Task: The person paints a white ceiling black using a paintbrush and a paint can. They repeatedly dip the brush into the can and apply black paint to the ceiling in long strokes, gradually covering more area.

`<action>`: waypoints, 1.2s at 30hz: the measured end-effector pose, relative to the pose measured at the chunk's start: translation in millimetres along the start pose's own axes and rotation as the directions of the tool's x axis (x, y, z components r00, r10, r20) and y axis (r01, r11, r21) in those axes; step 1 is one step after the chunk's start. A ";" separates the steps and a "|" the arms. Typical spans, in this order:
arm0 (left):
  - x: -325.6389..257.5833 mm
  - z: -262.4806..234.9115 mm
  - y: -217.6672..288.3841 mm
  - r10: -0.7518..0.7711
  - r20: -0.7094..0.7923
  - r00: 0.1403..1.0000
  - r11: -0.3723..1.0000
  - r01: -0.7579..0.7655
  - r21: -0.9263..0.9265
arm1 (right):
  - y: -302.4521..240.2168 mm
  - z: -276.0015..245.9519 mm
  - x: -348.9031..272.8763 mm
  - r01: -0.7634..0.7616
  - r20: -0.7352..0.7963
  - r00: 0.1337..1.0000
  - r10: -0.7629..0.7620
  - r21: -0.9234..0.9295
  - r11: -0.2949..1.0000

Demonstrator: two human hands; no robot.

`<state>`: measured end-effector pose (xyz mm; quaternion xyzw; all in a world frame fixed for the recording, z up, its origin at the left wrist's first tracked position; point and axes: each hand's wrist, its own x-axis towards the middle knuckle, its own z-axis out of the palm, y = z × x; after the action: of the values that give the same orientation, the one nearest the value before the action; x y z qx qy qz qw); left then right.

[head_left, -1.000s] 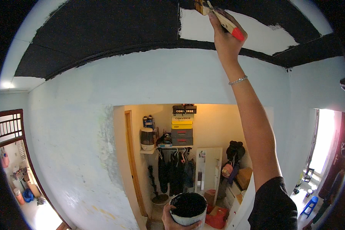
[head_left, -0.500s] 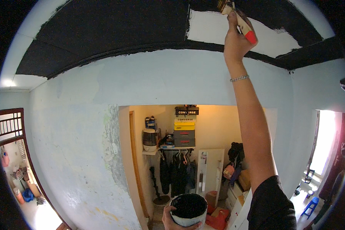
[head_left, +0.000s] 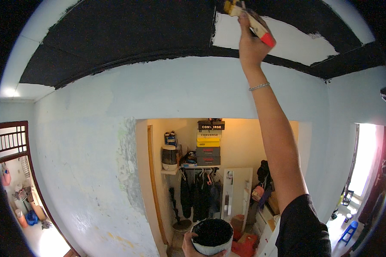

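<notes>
Most of the ceiling [head_left: 128, 34] at the top of the frame is black; one big white patch [head_left: 298, 42] at the upper right has no black on it, so the job looks mostly done, with that patch left; the right hand [head_left: 252, 51] is wrapped round a brush [head_left: 260, 31] at the top, over the left end of the patch; I cannot tell if its hairs touch the ceiling; the left hand [head_left: 188, 246] is curled round a pot [head_left: 211, 249] of black paint [head_left: 213, 231] at the bottom middle; I count two hands, one brush, one pot, five stacked boxes [head_left: 208, 155] in the middle and one blue stool [head_left: 350, 230] at the lower right.
</notes>
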<state>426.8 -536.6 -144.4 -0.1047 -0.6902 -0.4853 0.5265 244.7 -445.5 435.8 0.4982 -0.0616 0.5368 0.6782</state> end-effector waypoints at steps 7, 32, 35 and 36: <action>-4.3 3.9 -4.3 -0.015 -0.070 0.997 1.000 0.016 0.017 | -3.5 8.0 3.7 0.025 -0.089 0.996 -0.026 -0.008 1.000; -2.0 10.6 17.6 -0.177 -0.006 0.984 0.984 0.177 0.010 | 24.6 -67.9 45.1 0.021 -0.402 0.910 -0.099 -0.194 0.981; -2.4 10.0 19.8 -0.193 -0.005 0.981 0.981 0.193 0.011 | 9.5 -42.6 39.1 0.108 -0.438 0.862 -0.254 -0.330 0.938; -2.1 10.2 20.5 -0.198 -0.002 0.980 0.980 0.198 0.012 | 3.0 -26.3 35.6 0.088 -0.452 0.872 -0.188 -0.234 0.968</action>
<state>434.8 -517.4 -134.3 -0.0320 -0.7001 -0.5311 0.4762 245.3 -402.5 446.6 0.2832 0.0857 0.5821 0.7573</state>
